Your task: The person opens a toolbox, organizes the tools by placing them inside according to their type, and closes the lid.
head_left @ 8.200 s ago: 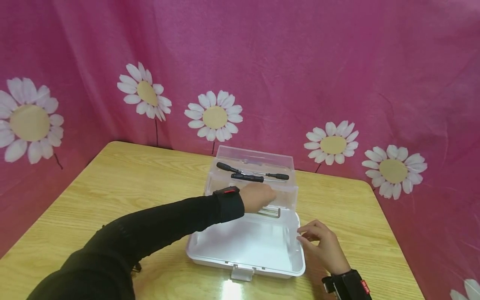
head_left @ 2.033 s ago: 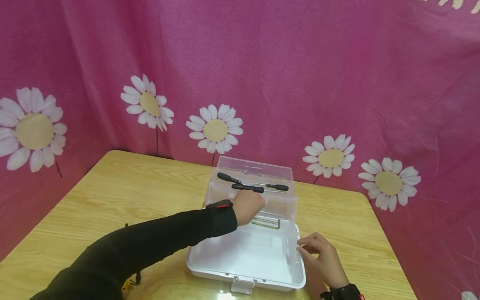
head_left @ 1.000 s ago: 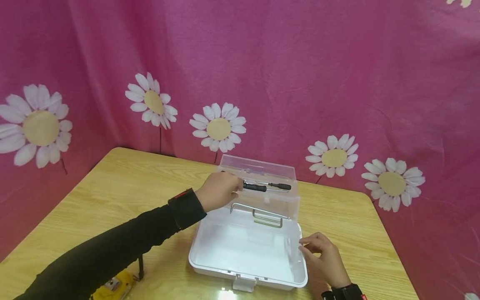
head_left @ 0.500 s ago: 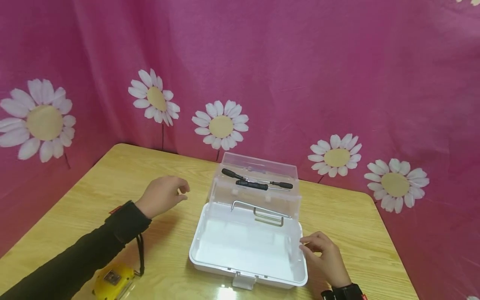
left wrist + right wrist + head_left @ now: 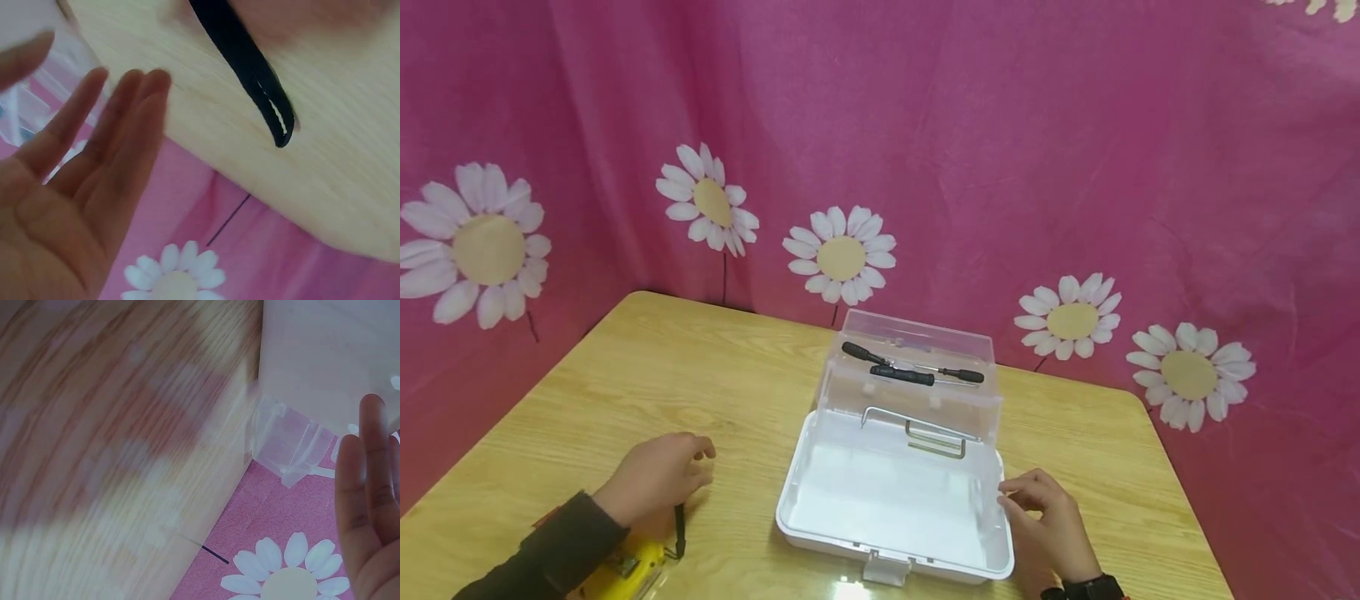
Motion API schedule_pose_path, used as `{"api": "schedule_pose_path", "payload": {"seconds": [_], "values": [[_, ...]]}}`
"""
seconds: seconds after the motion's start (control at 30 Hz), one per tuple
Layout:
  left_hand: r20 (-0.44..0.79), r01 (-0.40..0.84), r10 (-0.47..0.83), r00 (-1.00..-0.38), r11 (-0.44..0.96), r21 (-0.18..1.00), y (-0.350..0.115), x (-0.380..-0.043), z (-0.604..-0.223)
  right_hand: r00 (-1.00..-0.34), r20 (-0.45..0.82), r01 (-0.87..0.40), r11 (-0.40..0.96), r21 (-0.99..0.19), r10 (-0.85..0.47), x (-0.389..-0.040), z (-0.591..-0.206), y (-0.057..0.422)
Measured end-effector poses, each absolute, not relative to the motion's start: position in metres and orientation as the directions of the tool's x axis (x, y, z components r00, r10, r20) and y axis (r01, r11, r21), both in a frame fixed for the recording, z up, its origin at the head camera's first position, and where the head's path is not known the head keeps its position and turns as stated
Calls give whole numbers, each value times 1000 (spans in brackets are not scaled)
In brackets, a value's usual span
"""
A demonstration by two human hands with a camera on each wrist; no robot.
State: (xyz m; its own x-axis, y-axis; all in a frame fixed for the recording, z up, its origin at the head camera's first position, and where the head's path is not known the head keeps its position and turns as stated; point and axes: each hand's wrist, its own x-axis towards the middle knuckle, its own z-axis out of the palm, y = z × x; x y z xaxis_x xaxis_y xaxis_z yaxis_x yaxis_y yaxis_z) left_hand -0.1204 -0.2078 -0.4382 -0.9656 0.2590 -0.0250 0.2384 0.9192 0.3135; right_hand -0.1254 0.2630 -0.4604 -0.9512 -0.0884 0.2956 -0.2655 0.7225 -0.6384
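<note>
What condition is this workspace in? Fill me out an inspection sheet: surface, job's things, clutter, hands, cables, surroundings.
Surface: wood-grain table, bright glare at the front.
Job's things: white toolbox, open; three black-handled tools across its clear plastic upper part; bent metal rods lower down, exact compartment hard to tell; yellow tool, probably a tape measure, partly hidden by the left cuff.
Clutter: nothing seen.
Left hand: holding nothing, beside the yellow tool's black strap.
Right hand: fingertips at the toolbox's right edge; contact unclear.
Cables: nothing seen.
Surroundings: pink cloth with white daisies behind the table.
</note>
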Motion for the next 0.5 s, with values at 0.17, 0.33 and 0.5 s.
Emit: {"api": "schedule_pose_path", "payload": {"seconds": [0.17, 0.33, 0.5], "values": [[-204, 201, 270, -941, 931, 305, -218, -98, -443, -937, 334, -306, 704, -641, -103, -124, -463, 262], [-267, 160, 238, -934, 946, 282, -233, -80, -455, -945, 312, -285, 709, -645, -96, -123, -463, 263], [-356, 128, 257, -899, 929, 347, -244, -65, -466, -943, 319, -287, 717, -636, -94, -124, -463, 264]]}}
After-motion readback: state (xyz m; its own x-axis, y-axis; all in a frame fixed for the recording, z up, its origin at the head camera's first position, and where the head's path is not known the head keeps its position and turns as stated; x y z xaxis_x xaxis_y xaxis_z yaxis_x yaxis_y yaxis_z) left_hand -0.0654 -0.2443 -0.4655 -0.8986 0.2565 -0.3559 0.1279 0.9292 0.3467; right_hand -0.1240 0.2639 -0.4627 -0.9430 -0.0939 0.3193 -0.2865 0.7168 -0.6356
